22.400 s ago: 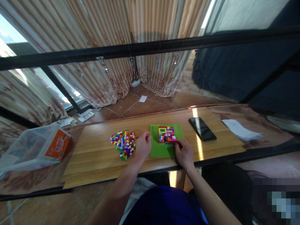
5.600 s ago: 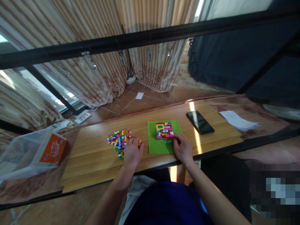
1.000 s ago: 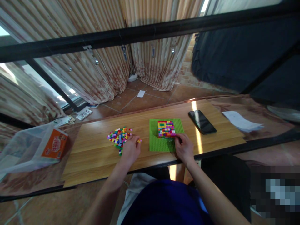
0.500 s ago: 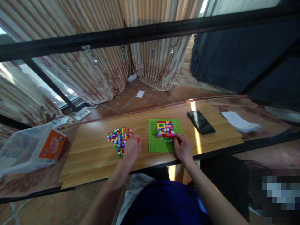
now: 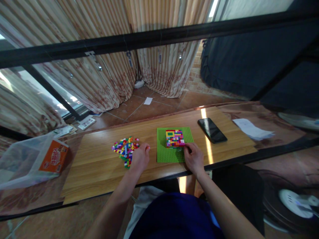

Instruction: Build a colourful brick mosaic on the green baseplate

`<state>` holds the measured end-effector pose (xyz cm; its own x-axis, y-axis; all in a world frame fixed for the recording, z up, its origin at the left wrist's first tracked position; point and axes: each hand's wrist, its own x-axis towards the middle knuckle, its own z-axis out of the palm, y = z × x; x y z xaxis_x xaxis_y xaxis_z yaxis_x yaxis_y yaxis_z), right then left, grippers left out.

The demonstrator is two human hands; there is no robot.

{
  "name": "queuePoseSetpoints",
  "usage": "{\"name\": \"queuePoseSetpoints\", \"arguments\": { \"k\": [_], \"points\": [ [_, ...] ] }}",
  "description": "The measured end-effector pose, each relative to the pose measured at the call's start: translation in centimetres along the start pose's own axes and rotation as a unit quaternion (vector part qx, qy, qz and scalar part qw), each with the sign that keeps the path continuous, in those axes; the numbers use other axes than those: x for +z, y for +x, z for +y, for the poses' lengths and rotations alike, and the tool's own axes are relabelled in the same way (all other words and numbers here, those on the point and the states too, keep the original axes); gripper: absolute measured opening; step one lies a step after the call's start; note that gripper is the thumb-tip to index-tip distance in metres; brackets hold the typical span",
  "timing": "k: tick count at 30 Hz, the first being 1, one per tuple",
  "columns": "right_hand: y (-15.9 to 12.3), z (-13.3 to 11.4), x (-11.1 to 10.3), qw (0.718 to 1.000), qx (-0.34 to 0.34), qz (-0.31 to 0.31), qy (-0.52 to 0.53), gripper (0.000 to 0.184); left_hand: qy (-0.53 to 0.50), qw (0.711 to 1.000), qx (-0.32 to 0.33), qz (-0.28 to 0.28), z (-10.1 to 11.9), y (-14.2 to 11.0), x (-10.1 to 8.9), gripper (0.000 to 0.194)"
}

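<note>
A multicoloured block of toy bricks (image 5: 174, 137), with a yellow square outline in one corner, sits on a green baseplate (image 5: 163, 155). At its near right corner, my right hand (image 5: 193, 158) pinches a pink toy brick (image 5: 181, 144) that lies along the block's near edge. To the left, a loose pile of small coloured toy bricks (image 5: 126, 147) is spread on the wood. My left hand (image 5: 140, 159) is beside the pile's right side, its fingers closed together. Whatever those fingers hold is too small to make out; part of the pile is hidden behind the hand.
The wooden tabletop (image 5: 94, 166) carries a black phone (image 5: 212, 130) right of the baseplate. Farther right lie white papers (image 5: 253, 128). A clear plastic bin (image 5: 27, 162) with an orange package (image 5: 53, 156) stands at the left. A dark bar (image 5: 159, 37) crosses beyond the table.
The whole view has shifted slightly. My left hand stays beside the pile with its fingers closed, and my right hand remains at the block's corner.
</note>
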<state>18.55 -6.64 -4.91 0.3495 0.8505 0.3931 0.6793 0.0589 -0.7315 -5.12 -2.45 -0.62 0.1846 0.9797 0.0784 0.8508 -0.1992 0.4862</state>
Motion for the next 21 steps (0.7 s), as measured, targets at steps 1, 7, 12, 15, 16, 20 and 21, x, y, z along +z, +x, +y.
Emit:
{"name": "queuePoseSetpoints", "arguments": {
  "k": [1, 7, 12, 15, 16, 20, 21],
  "points": [
    [0.0, 0.0, 0.0, 1.000, 0.000, 0.000, 0.001, 0.022, -0.011, 1.000, 0.000, 0.003, 0.0, 0.0, 0.1, 0.022],
    [0.0, 0.1, 0.0, 1.000, 0.002, -0.001, 0.003, 0.021, -0.067, 0.997, 0.004, 0.037, 0.0, -0.1, 0.7, 0.025],
    [0.0, 0.2, 0.1, 1.000, -0.002, 0.001, 0.008, 0.021, -0.058, 0.997, -0.012, 0.046, -0.2, -0.2, 1.1, 0.027],
    [0.0, 0.2, 0.1, 1.000, -0.002, 0.000, 0.009, 0.021, -0.056, 0.997, -0.014, 0.053, -0.3, -0.2, 1.3, 0.026],
    [0.0, 0.2, 0.0, 1.000, -0.001, 0.001, 0.010, 0.021, -0.055, 0.997, -0.016, 0.056, -0.3, -0.2, 1.4, 0.026],
    [0.0, 0.2, 0.0, 1.000, 0.000, 0.004, 0.007, 0.021, -0.049, 0.996, -0.029, 0.072, -0.5, 0.0, 1.7, 0.025],
    [0.0, 0.2, 0.0, 1.000, 0.000, 0.004, 0.009, 0.021, -0.049, 0.996, -0.030, 0.073, -0.6, 0.0, 1.8, 0.025]
  ]
}}
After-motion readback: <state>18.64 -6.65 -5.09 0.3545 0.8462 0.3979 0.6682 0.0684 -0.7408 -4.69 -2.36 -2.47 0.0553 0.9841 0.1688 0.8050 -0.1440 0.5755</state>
